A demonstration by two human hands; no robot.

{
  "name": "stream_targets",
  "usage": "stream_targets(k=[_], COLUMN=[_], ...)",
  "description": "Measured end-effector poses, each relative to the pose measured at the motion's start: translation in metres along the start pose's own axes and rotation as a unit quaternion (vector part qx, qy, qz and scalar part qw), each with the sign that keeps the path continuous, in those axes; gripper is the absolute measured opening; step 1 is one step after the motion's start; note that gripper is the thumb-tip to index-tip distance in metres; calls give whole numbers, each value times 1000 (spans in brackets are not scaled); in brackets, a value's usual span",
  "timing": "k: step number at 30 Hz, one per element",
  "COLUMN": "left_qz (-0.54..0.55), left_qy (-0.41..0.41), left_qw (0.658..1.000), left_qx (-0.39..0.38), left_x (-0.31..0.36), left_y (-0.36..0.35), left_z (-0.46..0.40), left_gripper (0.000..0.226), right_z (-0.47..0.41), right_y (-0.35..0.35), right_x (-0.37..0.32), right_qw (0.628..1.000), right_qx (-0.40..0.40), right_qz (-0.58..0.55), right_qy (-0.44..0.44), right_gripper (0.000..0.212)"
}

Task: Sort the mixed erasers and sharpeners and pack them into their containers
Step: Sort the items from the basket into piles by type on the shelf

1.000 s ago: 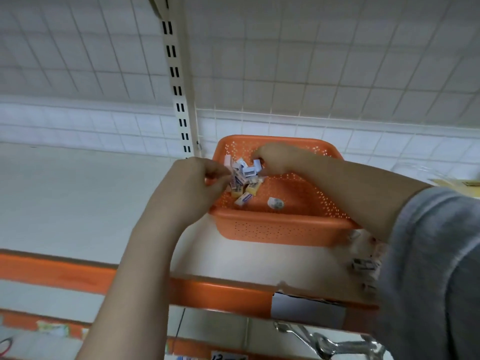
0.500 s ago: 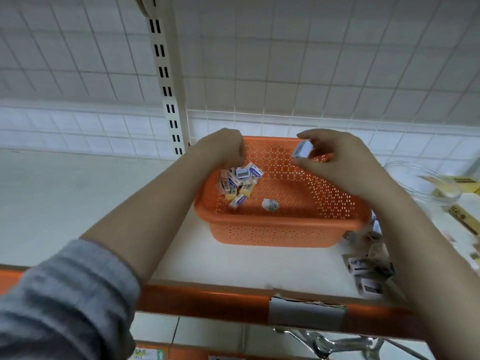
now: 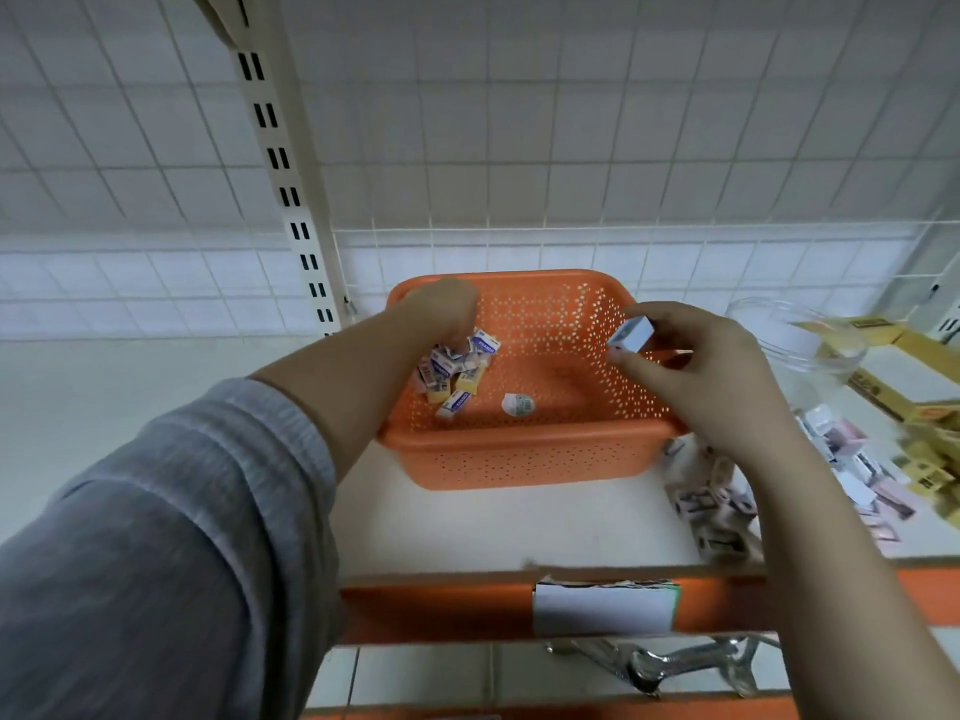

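Observation:
An orange perforated basket [image 3: 524,457] stands on the white shelf. In its left half lies a heap of several small wrapped erasers [image 3: 454,368], and one rounder white piece [image 3: 517,404] lies apart in the middle. My left hand [image 3: 441,309] reaches into the basket's back left corner, fingers curled down onto the heap; whether it holds one is hidden. My right hand [image 3: 696,366] hovers over the basket's right rim and pinches a small white and blue eraser [image 3: 631,334] between thumb and fingers.
A pile of small boxed items [image 3: 711,511] lies on the shelf right of the basket. A clear plastic bowl [image 3: 795,335] and yellow cartons [image 3: 904,376] stand at the back right. The shelf has an orange front edge [image 3: 441,608] and a wire grid wall behind.
My right hand left the heap with an eraser pinched and moved right, over the basket's right rim. My left hand went from the basket's left rim into its back left corner.

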State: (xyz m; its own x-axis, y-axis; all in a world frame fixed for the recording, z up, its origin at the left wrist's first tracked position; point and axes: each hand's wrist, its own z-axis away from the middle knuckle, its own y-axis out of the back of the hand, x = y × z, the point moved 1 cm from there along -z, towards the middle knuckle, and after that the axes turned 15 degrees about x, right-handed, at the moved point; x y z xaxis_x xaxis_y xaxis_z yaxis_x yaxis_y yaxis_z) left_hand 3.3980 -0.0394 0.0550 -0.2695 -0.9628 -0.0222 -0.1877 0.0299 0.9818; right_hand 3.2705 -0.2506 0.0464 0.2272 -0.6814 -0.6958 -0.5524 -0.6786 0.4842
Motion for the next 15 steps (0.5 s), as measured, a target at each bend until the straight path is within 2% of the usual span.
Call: stream_targets(k=[4, 7, 11, 15], left_qz=[74, 145, 253, 360], left_qy=[28, 28, -5, -30], left_qw=[996, 984, 953, 913], left_qx=[28, 104, 166, 188], left_x=[1, 16, 58, 99], left_y=[11, 33, 56, 61], left_z=[-2, 2, 24, 46], left_gripper=[24, 12, 12, 12], right_z=[6, 6, 1, 5], right_y=[11, 24, 45, 74], right_x=[-4, -2, 18, 49], right_qw=[999, 998, 992, 975], right_qx=[23, 49, 85, 116], right_qz=[-20, -23, 31, 98], right_qy=[-23, -45, -89, -165], right_gripper=[24, 24, 34, 20])
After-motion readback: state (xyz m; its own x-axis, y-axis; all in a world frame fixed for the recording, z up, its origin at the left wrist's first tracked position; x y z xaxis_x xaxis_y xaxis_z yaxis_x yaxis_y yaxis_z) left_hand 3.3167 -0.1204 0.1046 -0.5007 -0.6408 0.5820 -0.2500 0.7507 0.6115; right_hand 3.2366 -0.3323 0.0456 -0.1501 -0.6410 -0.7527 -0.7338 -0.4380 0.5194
